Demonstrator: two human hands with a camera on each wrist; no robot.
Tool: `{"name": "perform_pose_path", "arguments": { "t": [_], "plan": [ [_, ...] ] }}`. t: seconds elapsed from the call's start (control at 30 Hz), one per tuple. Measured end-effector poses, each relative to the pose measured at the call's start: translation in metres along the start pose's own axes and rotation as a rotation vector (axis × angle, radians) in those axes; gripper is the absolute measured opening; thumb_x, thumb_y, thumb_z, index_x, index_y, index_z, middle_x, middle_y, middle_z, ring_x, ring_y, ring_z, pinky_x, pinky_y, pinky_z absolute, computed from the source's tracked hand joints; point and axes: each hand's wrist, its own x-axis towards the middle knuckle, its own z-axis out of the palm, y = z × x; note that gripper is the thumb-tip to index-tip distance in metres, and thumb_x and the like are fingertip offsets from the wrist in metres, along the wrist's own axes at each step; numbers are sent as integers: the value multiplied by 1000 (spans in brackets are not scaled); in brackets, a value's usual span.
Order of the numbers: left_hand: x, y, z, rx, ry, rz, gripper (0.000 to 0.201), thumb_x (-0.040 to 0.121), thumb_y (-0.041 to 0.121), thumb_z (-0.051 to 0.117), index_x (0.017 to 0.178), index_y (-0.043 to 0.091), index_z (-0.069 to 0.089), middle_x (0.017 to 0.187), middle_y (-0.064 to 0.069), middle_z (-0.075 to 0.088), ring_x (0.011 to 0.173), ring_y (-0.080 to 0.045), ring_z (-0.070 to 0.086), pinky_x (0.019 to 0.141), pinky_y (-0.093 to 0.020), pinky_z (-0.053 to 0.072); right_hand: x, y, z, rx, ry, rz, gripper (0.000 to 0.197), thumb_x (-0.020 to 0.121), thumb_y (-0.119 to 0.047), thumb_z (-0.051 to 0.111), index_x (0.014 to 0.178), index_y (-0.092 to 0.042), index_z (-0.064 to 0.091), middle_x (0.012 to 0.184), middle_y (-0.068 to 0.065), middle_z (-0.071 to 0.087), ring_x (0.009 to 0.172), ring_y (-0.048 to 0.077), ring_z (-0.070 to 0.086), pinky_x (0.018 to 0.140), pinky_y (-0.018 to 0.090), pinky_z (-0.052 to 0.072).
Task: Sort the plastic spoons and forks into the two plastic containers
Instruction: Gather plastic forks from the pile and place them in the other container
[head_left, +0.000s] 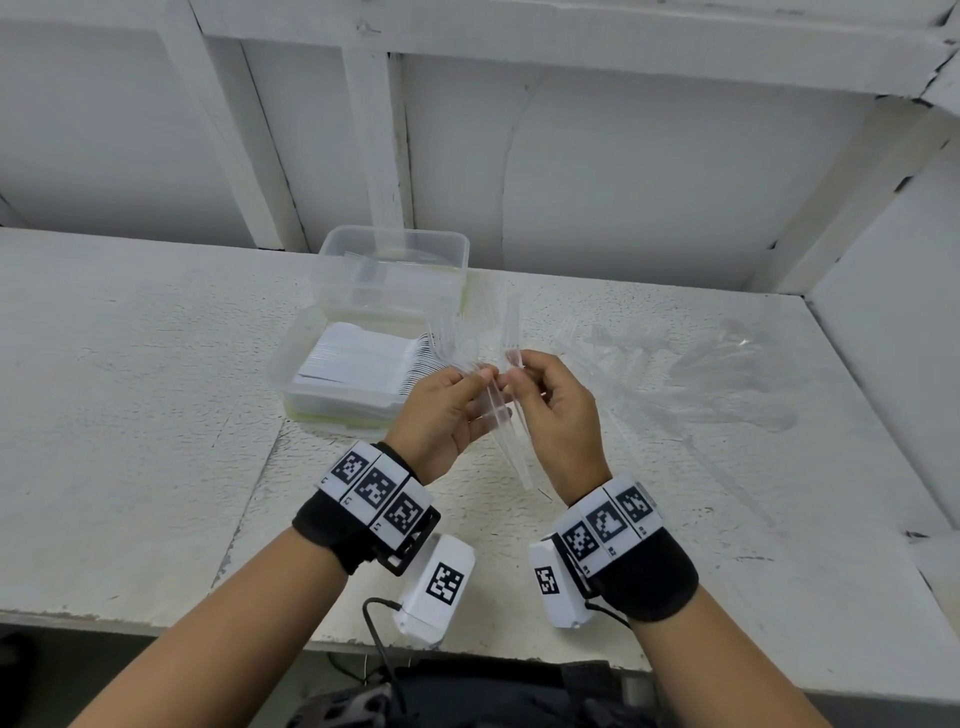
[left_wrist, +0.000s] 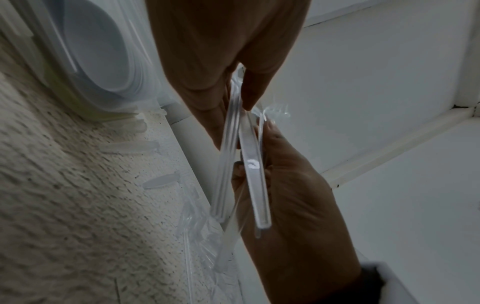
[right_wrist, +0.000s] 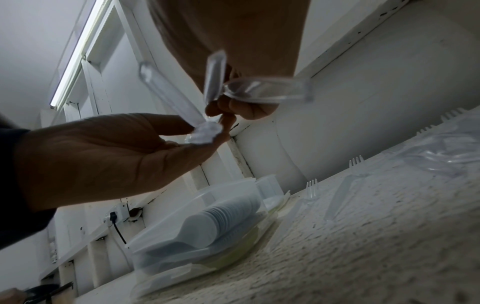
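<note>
Forks (head_left: 498, 395), clear ones, sit bunched between both hands above the bench (head_left: 130, 389), raised in front of the chest, likely so the tines can be squared up before they go into a tub. The left hand (head_left: 441, 415) curls round the bundle, thumb pinching it near the tines, and seems to act as the holder. The right hand (head_left: 550, 410) pinches one or two handles at the fingertips, as if feeding another piece into the stack or straightening it; exactly how many it has I cannot tell.

Just beyond the hands stands the near tub (head_left: 306, 364), packed with a neat row of white spoons (head_left: 363, 364) lying nested, which saves room. Behind it, touching or nearly so, the far tub (head_left: 395, 249) holds clear pieces, probably forks, though they are hard to make out. To the right lies a loose heap (head_left: 675, 374) of clear cutlery, unsorted, within easy reach of the right hand. Much remains to do, I would judge.
</note>
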Motion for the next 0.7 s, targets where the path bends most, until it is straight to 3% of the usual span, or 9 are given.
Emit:
{"name": "perform_pose_path", "arguments": {
  "t": [0.07, 0.13, 0.2, 0.3, 0.5, 0.6, 0.7],
  "plan": [
    [0, 0, 0, -5, -5, -2, 15, 94, 9, 49, 107, 0, 50, 88, -9, 68, 77, -14, 70, 81, -34, 55, -1, -1, 0, 30, -16, 8, 18, 94, -14, 53, 99, -29, 60, 92, -11, 65, 88, 2, 63, 78, 16, 50],
    [-1, 0, 0, 7, -11, -1, 11, 95, 9, 48, 97, -1, 53, 88, -9, 67, 75, -13, 68, 78, -31, 56, -2, -1, 2, 38, -24, 8, 19, 94, -12, 53, 98, -29, 61, 95, -13, 63, 90, -5, 60, 78, 9, 46],
    [-2, 0, 1, 25, -10, 5, 16, 96, 8, 47, 82, 2, 54, 82, -8, 68, 73, -13, 67, 76, -29, 56, -3, 2, 5, -33, -9, -12, 17, 93, -10, 53, 102, -19, 65, 97, -5, 61, 91, -2, 58, 79, 8, 44],
    [-4, 0, 2, 46, -25, 12, 19, 96, 9, 46, 80, 5, 56, 77, -6, 69, 73, -14, 67, 76, -29, 56, -2, 6, 9, -120, 29, -59, 18, 92, -9, 55, 106, -7, 66, 96, 1, 58, 87, -2, 55, 74, 5, 43],
    [-7, 3, 3, 91, -20, -1, 22, 96, 11, 47, 78, 7, 58, 72, -5, 70, 65, -12, 67, 55, -22, 54, 0, 5, 10, -226, 16, -66, 20, 94, -14, 52, 106, -8, 67, 96, 6, 60, 80, -3, 53, 70, 3, 41],
    [-6, 3, 3, 145, 6, 2, 21, 94, 12, 51, 73, 10, 56, 70, -3, 70, 64, -11, 67, 56, -21, 54, -1, 3, 11, -231, -4, -39, 21, 93, -21, 55, 108, -11, 67, 98, 0, 60, 83, -5, 53, 71, 2, 40],
    [-4, 2, -1, 139, -11, -18, 19, 95, 12, 49, 79, 7, 60, 77, -6, 70, 72, -16, 68, 67, -25, 57, 0, 2, 10, -244, -19, -25, 24, 93, -19, 55, 113, -10, 65, 99, -6, 60, 85, -4, 54, 73, 0, 39]
  ]
}}
